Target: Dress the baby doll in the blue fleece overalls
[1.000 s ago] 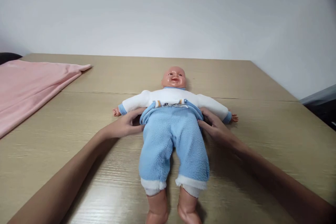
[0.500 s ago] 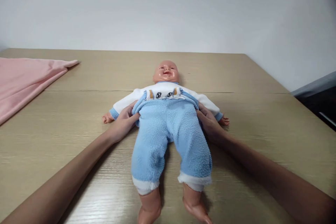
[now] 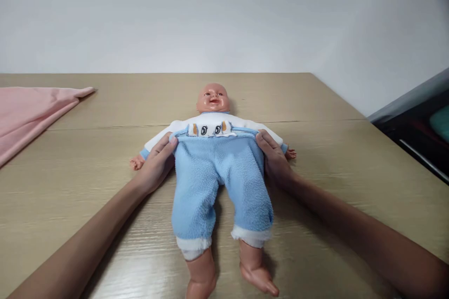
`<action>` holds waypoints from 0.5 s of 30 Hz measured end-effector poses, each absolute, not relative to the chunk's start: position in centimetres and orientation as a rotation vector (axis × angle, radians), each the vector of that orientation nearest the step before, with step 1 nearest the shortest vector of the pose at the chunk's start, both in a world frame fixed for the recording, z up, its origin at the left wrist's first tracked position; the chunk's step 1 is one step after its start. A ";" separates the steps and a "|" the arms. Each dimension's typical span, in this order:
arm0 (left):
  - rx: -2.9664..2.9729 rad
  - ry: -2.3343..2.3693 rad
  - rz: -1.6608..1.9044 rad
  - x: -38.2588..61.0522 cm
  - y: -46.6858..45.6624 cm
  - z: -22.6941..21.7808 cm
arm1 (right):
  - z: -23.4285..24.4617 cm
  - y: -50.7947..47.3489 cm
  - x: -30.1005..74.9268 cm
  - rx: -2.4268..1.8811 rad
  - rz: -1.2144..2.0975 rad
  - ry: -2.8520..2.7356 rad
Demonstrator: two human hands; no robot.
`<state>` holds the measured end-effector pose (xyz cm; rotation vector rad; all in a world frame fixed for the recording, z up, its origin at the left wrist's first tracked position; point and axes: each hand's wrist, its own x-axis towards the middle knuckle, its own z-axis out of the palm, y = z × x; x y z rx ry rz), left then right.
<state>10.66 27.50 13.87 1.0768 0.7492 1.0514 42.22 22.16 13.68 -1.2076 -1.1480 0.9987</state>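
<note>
A baby doll point(image 3: 213, 98) lies on its back on the table, head away from me and bare feet toward me. It wears a white top point(image 3: 242, 124) with blue cuffs and fuzzy light-blue pants point(image 3: 196, 187) with white hems. My left hand point(image 3: 158, 159) pinches the waistband at the left hip, thumb on the outside. At the right hip my right hand point(image 3: 275, 155) grips the other end of the waistband. Between them the band is stretched wide across the belly, under the printed eyes on the top. Some fingers of both hands are hidden behind the cloth.
A pink cloth point(image 3: 31, 117) lies at the left on the wooden table point(image 3: 105, 224). A pale wall point(image 3: 175, 14) rises behind the table. Beyond the right edge is a dark object point(image 3: 417, 135) with something green on it.
Both hands have shifted their hold to the waistband's ends and pulled it outward, so it is now taut and straighter. The view has shifted slightly to the right.
</note>
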 end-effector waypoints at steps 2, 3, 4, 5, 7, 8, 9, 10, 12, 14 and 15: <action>1.089 0.801 1.107 10.9 27.6 13.6 | 13.3 22.6 42.4 -1.260 0.901 -1.206; 1.112 0.819 1.129 11.0 27.7 13.5 | 13.2 22.7 42.5 -1.281 0.850 -1.230; 1.140 0.835 1.148 11.0 27.7 13.4 | 13.0 22.8 42.6 -1.298 0.796 -1.247; 1.167 0.847 1.165 11.1 27.8 13.3 | 12.9 22.9 42.6 -1.306 0.754 -1.258; 1.190 0.866 1.211 11.1 27.9 13.1 | 12.8 22.8 42.6 -1.304 0.718 -1.250; 1.182 0.871 1.239 11.1 27.9 13.1 | 12.9 22.7 42.6 -1.306 0.706 -1.240; 1.163 0.871 1.278 11.2 27.9 13.0 | 13.1 22.6 42.4 -1.311 0.673 -1.224; 1.142 0.866 1.322 11.2 28.0 13.0 | 13.5 22.5 42.2 -1.317 0.616 -1.203; 1.106 0.834 1.411 11.4 28.0 13.1 | 14.9 22.5 41.5 -1.308 0.468 -1.175; 1.092 0.793 1.471 11.4 27.9 13.2 | 17.1 23.2 40.3 -1.266 0.374 -1.272; 1.091 0.781 1.482 11.5 27.9 13.2 | 18.4 23.9 39.4 -1.237 0.369 -1.380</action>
